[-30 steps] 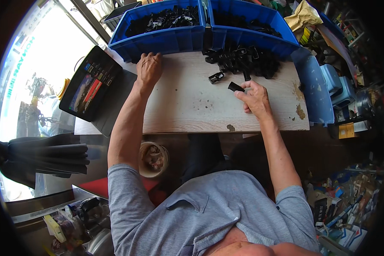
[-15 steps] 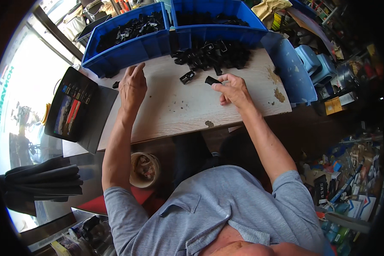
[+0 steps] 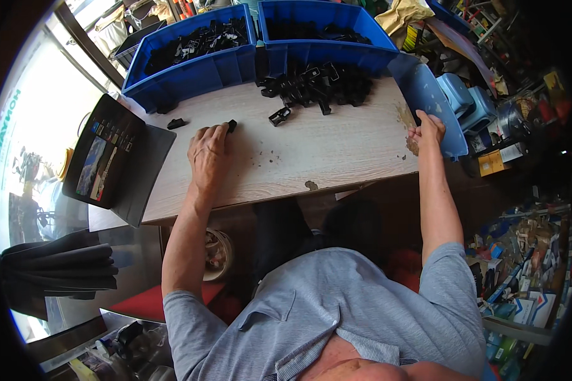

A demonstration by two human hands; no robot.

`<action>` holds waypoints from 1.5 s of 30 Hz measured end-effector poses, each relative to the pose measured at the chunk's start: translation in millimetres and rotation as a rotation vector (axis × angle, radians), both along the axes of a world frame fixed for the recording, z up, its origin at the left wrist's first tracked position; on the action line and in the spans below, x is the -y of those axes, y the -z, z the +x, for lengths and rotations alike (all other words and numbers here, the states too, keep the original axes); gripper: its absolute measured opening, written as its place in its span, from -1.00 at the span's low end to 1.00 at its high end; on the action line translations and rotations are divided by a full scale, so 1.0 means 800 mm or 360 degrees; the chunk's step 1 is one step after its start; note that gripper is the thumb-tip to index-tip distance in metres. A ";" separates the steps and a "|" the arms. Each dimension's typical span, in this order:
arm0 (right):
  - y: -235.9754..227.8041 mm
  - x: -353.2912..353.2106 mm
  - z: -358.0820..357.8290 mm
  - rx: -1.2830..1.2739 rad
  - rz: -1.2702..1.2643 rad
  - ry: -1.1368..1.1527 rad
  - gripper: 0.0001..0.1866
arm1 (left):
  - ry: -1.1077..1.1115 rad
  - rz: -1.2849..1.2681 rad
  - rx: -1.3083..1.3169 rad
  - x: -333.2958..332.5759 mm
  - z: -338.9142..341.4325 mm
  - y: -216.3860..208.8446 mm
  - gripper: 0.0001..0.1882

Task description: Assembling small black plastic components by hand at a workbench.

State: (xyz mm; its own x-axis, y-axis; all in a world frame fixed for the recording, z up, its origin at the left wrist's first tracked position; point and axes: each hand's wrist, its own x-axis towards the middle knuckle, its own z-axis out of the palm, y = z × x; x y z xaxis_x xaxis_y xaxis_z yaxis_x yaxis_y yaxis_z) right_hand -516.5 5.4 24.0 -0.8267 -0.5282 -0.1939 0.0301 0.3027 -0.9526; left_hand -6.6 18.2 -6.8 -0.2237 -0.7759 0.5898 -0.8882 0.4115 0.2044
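Note:
On the left half of the pale tabletop, my left hand [image 3: 211, 155] is closed on a small black plastic part [image 3: 232, 126], which shows past its fingertips. My right hand [image 3: 429, 129] is over the table's right edge, beside a light blue bin [image 3: 435, 105]. Its fingers are loosely bent and apart, with nothing visible in them. A heap of black plastic parts [image 3: 324, 86] lies at the table's far side, with a single black clip-like part [image 3: 279, 115] just in front. Another small black piece [image 3: 177, 123] rests beyond my left hand, toward the left.
Two blue crates, one on the left [image 3: 197, 79] and one on the right [image 3: 337, 52], hold black parts behind the table. A tablet [image 3: 102, 152] in a folding cover stands at the left edge. A bucket [image 3: 217, 254] sits below the table; clutter [image 3: 521, 273] fills the right side.
My right hand has swung right to the light blue bin, and the black part it held no longer shows. My left hand has come right and nearer, now gripping a black part.

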 end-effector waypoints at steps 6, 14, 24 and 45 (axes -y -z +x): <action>-0.015 -0.019 0.093 0.0156 -0.0082 -0.0670 -0.54 | 0.0060 0.0019 -0.0055 0.002 -0.020 0.003 -0.73; -0.020 -0.018 0.249 0.0145 -0.0022 -0.1575 -0.49 | 0.0175 0.0020 -0.0124 -0.002 -0.041 -0.001 -0.73; -0.026 0.015 0.325 -0.0347 0.0183 -0.1753 -0.45 | 0.0183 0.0031 -0.0127 -0.006 -0.042 -0.006 -0.73; -0.003 0.007 0.326 -0.0205 -0.0030 -0.1620 -0.65 | 0.0178 0.0152 -0.0426 -0.004 -0.035 -0.006 -0.74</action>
